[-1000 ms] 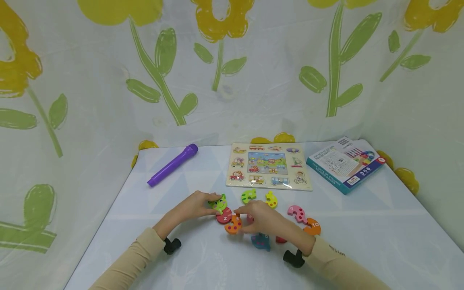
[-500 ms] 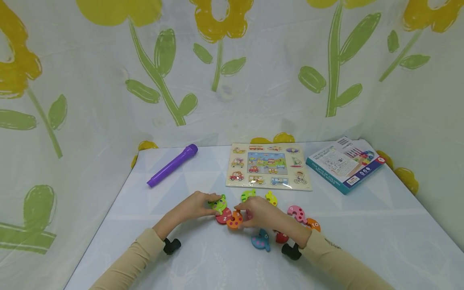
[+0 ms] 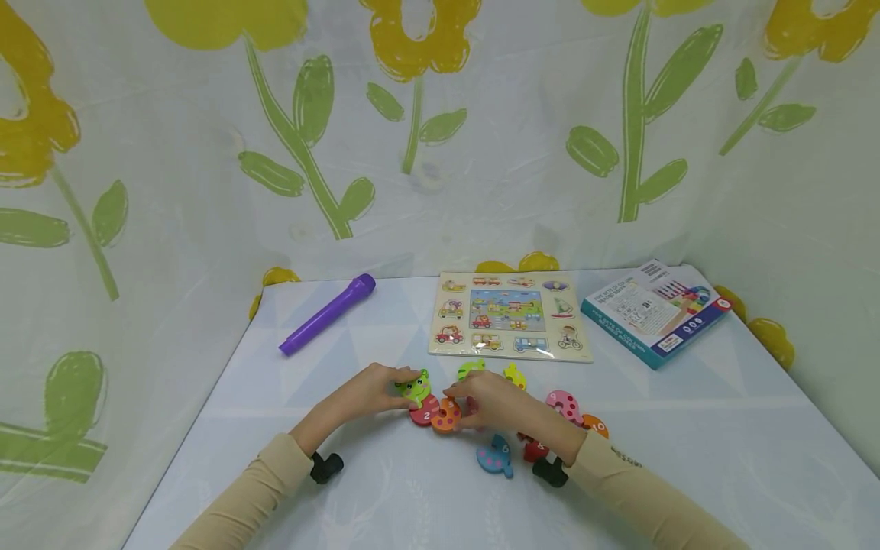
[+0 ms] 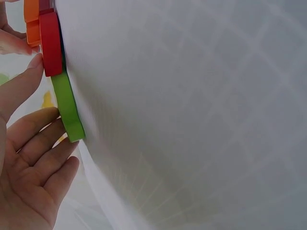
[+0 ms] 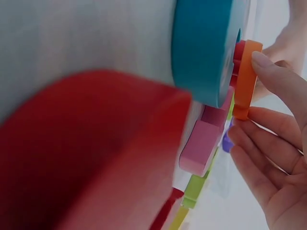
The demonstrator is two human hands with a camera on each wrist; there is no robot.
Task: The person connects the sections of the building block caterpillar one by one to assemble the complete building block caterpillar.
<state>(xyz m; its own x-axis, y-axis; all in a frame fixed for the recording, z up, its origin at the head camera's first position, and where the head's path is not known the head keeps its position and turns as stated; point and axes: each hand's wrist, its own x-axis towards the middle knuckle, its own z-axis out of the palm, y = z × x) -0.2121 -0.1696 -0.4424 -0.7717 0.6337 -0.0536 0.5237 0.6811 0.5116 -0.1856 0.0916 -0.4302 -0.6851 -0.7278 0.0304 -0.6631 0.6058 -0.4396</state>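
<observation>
In the head view, my left hand (image 3: 371,389) holds a green smiling animal-head puzzle piece (image 3: 416,388) and the red piece numbered 2 (image 3: 424,412) joined to it. The left wrist view shows the thumb against the red piece (image 4: 52,43) and fingertips at the green piece (image 4: 68,105). My right hand (image 3: 498,405) pinches an orange dotted puzzle piece (image 3: 445,418) between thumb and fingers, against the red piece's right side. From the right wrist, this orange piece (image 5: 245,79) looks slightly raised over the red one. A pink piece is partly hidden beneath the right hand.
Loose pieces lie around the right hand: blue (image 3: 495,457), red (image 3: 535,451), pink (image 3: 564,405), orange (image 3: 595,425), yellow (image 3: 515,376) and green (image 3: 470,370). Behind them are a purple toy microphone (image 3: 328,315), a vehicle puzzle board (image 3: 510,317) and a box (image 3: 656,313).
My right hand has shifted the orange piece slightly away from me and turned it, bringing it up against the red piece. The left hand has stayed in place.
</observation>
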